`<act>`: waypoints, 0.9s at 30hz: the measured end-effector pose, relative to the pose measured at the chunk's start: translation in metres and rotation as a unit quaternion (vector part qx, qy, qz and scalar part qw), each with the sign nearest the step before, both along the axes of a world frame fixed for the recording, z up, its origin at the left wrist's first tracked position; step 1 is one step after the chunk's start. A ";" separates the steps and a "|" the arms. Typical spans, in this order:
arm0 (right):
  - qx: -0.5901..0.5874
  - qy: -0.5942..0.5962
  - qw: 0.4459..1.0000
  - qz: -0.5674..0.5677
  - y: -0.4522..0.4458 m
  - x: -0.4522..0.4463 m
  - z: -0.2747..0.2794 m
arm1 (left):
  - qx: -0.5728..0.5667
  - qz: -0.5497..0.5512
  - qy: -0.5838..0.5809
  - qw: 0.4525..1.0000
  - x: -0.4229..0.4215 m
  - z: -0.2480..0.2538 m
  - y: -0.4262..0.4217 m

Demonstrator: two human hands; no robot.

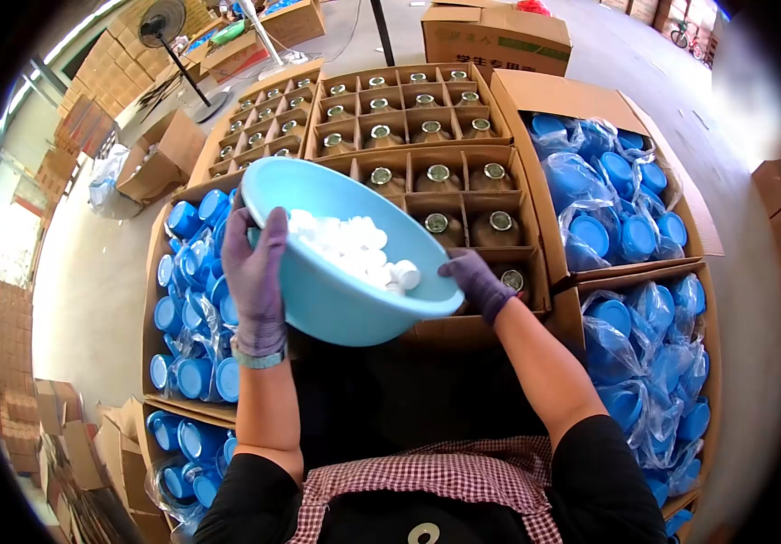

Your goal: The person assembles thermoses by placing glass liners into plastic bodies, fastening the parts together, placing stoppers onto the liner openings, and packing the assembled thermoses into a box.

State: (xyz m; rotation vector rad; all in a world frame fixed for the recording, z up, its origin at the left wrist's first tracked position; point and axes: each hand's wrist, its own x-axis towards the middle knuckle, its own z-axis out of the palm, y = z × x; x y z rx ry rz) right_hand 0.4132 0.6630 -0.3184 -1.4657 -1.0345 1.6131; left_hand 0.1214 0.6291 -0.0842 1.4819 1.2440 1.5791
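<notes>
A light blue plastic basin [345, 313] is tilted in front of me, its left side higher than its right. White small caps or stoppers [354, 247] lie heaped inside it; their exact kind is hard to tell. My left hand [257, 272], in a purple-grey glove, is closed on the basin's left side with the thumb over the rim. My right hand [478, 283], gloved alike, is closed on the right rim. Under and behind the basin stands a divided carton [536, 213] of glass bottles [439, 177] with round open-looking mouths. The basin hides part of the carton.
Cartons of blue plastic lids [194, 376] stand at left, with more bagged blue lids [590, 234] in cartons at right. Further divided bottle cartons [409, 122] sit ahead. Beyond are a closed box [497, 41], a standing fan [162, 23] and an open carton [168, 159] on the floor.
</notes>
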 end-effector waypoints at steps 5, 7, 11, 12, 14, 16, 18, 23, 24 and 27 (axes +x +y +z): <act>0.030 0.053 0.993 -0.099 -0.008 -0.024 -0.014 | 0.015 -0.022 -0.031 0.999 0.003 -0.012 0.011; 0.045 -0.052 0.998 0.005 -0.021 -0.028 -0.009 | -0.072 -0.029 -0.086 0.993 -0.008 0.001 0.009; -0.072 0.079 0.991 -0.081 -0.004 -0.021 -0.005 | 0.021 0.004 -0.039 0.999 -0.008 -0.027 0.010; -0.038 0.114 0.989 -0.091 -0.004 -0.028 -0.013 | 0.025 0.013 -0.056 0.998 -0.003 -0.021 0.007; 0.043 0.097 0.992 -0.071 -0.004 -0.045 -0.047 | 0.008 0.022 -0.030 0.999 -0.016 -0.016 0.003; -0.015 0.049 0.998 -0.030 -0.018 -0.050 -0.013 | -0.005 0.025 -0.027 0.999 -0.030 -0.012 -0.003; -0.066 0.084 0.994 -0.007 -0.023 -0.051 -0.001 | -0.013 0.041 -0.033 0.999 -0.043 -0.012 -0.012; -0.204 0.261 0.943 0.015 -0.037 -0.058 0.037 | 0.003 0.012 -0.160 0.987 -0.100 -0.042 -0.037; -0.150 0.292 0.944 0.029 -0.033 -0.058 0.029 | 0.003 0.004 -0.163 0.987 -0.114 -0.050 -0.039; -0.066 0.279 0.957 -0.041 0.004 -0.064 0.042 | -0.068 0.033 -0.163 0.984 -0.182 -0.112 -0.010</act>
